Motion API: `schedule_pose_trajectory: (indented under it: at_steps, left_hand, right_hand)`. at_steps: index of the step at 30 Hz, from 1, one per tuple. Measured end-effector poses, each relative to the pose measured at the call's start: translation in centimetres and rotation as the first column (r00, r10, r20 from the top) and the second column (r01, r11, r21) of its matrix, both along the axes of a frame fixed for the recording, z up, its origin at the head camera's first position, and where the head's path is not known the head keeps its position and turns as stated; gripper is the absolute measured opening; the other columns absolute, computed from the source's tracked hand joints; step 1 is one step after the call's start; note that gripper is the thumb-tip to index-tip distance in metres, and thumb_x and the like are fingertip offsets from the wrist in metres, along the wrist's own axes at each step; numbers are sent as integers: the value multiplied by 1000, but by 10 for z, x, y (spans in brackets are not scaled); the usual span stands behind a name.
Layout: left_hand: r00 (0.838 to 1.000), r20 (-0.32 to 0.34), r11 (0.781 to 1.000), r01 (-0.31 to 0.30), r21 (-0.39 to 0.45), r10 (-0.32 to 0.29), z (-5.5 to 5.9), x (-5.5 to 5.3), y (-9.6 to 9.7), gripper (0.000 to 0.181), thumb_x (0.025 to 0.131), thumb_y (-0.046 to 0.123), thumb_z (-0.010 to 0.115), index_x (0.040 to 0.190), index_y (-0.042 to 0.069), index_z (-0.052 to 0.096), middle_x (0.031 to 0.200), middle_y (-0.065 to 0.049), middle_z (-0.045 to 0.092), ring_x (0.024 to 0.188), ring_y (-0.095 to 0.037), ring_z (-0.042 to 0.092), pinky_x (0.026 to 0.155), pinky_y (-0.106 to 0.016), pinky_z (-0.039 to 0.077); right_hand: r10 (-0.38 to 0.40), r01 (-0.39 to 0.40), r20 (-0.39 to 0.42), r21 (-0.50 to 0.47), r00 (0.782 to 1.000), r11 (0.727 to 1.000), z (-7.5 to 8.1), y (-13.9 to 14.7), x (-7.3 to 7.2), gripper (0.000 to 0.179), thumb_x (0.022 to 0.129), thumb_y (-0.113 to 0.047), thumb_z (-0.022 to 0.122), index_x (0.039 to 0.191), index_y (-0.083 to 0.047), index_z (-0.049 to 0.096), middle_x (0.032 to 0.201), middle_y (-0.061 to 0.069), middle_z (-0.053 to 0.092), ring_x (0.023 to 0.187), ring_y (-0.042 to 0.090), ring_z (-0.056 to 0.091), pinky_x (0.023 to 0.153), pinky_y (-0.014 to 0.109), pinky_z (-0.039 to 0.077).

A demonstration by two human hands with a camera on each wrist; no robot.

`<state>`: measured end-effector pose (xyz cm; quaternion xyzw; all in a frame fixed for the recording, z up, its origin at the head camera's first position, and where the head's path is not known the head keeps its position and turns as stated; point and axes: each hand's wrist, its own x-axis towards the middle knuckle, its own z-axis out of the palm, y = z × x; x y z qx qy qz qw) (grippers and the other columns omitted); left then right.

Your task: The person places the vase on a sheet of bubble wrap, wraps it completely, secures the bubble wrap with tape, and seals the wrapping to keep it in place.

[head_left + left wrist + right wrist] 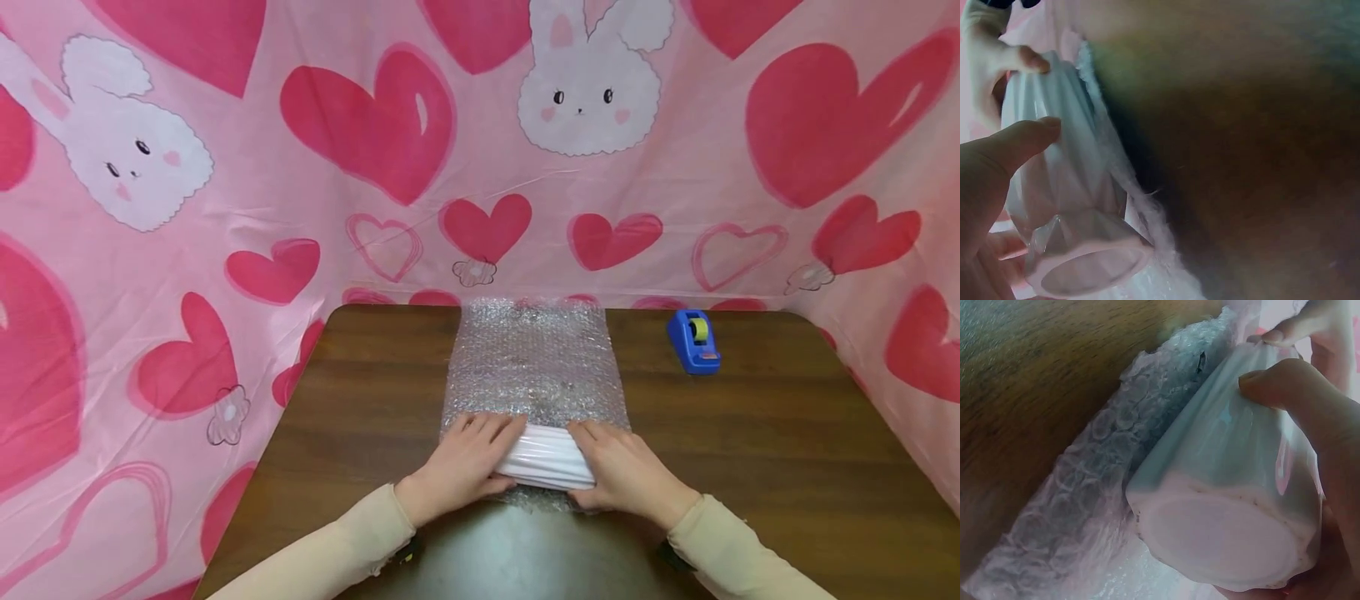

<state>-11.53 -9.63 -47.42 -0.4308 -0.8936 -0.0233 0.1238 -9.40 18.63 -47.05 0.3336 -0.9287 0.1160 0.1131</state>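
Note:
A white fluted vase (550, 457) lies on its side across the near part of a sheet of bubble wrap (534, 358). My left hand (467, 458) grips its mouth end, fingers over the far side and thumb on the near side. The flared neck and round rim (1094, 272) show in the left wrist view. At the other end my right hand (626, 467) holds the vase the same way, beside its flat base (1222, 537). A strip of the wrap's near edge (1088, 462) sticks out from under the vase.
A blue tape dispenser (693, 343) with a yellow roll stands at the back right of the brown wooden table (750, 450). Behind the table hangs a pink cloth (480, 175) printed with hearts and rabbits. The wrap runs to the table's far edge.

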Motion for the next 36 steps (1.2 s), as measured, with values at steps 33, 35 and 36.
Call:
schedule_pose_trajectory:
  at_steps: [33, 35, 36]
  left_hand:
    - [996, -66, 995, 69, 75, -64, -5, 1, 0, 79, 83, 41, 87, 143, 3, 54, 126, -14, 61, 116, -29, 61, 109, -46, 47]
    - [995, -69, 995, 81, 67, -76, -4, -1, -1, 78, 84, 41, 86, 142, 2, 55, 127, -14, 62, 117, -29, 61, 108, -45, 48]
    - [995, -68, 995, 84, 62, -79, -3, -1, -1, 77, 84, 41, 86, 142, 1, 55, 128, -14, 62, 117, -29, 61, 108, -45, 48]
  right_hand:
    - [-6, 3, 107, 27, 994, 1000, 2, 1, -3, 86, 73, -42, 90, 139, 2, 56, 120, 13, 67, 103, 28, 67, 88, 50, 56]
    - [2, -5, 85, 34, 996, 999, 1, -3, 0, 92, 74, -45, 90, 145, 0, 53, 126, 14, 65, 111, 29, 65, 95, 53, 53]
    - [5, -8, 66, 44, 998, 999, 0, -6, 1, 96, 74, -48, 90, 147, -1, 51, 130, 14, 64, 115, 30, 63, 99, 56, 50]
